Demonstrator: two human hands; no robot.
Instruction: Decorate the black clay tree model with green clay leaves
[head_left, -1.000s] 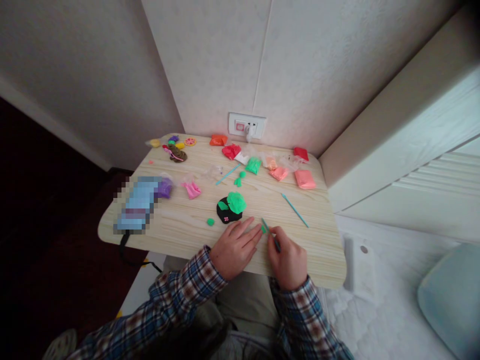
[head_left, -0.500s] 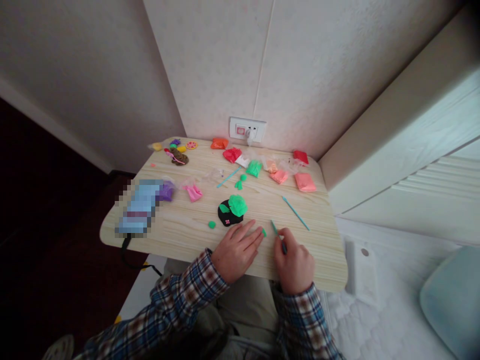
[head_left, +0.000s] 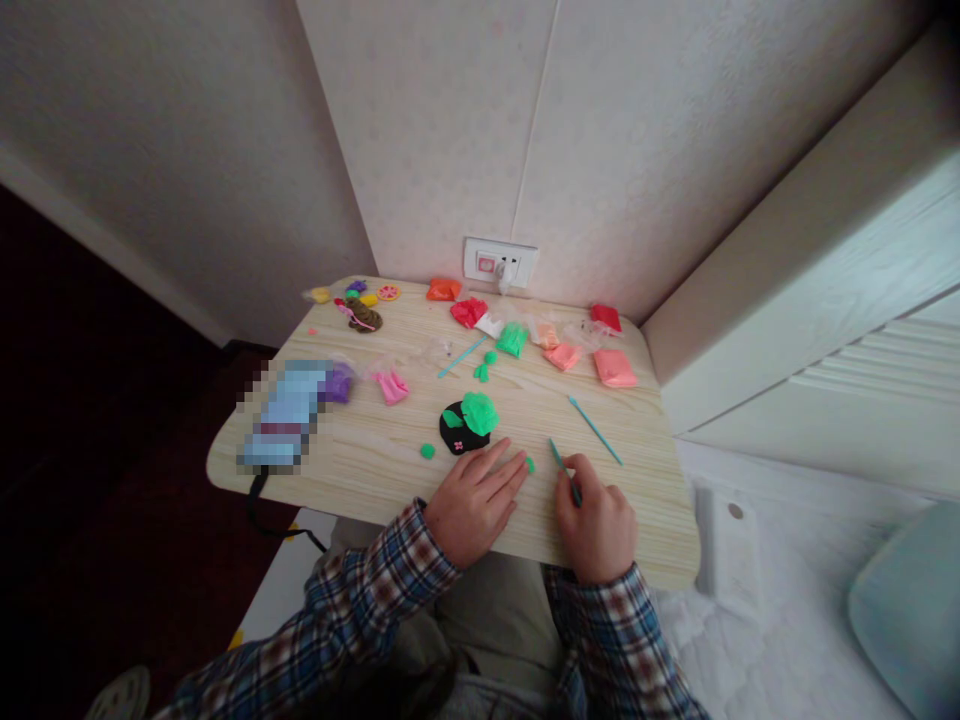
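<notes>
The right hand (head_left: 596, 525) is pinching a thin teal modelling tool (head_left: 562, 468) low on its shaft, the grip closed around it much as one holds a pen, with the tip slanting up and away from the fingers. The tool looks like light, stiff plastic, so a hold near the lower end probably gives the most control over the tip.

Just to the left of that grip a small green clay bit (head_left: 529, 464) is lying on the tabletop (head_left: 360, 455), apart from the tool tip. It looks soft and very light, likely to dent or stick under any firm pinch, so it is best taken gently by its edges.

The left hand (head_left: 476, 500) is resting flat, fingers spread and holding nothing, its fingertips just beside the bit.

Further out beyond the left hand's fingertips, a black clay disc (head_left: 457, 436) is carrying a ruffled green clay lump (head_left: 478, 411). A second teal tool (head_left: 595, 429) is lying loose out past the right hand, and clay packets (head_left: 615, 367) are scattered towards the wall.
</notes>
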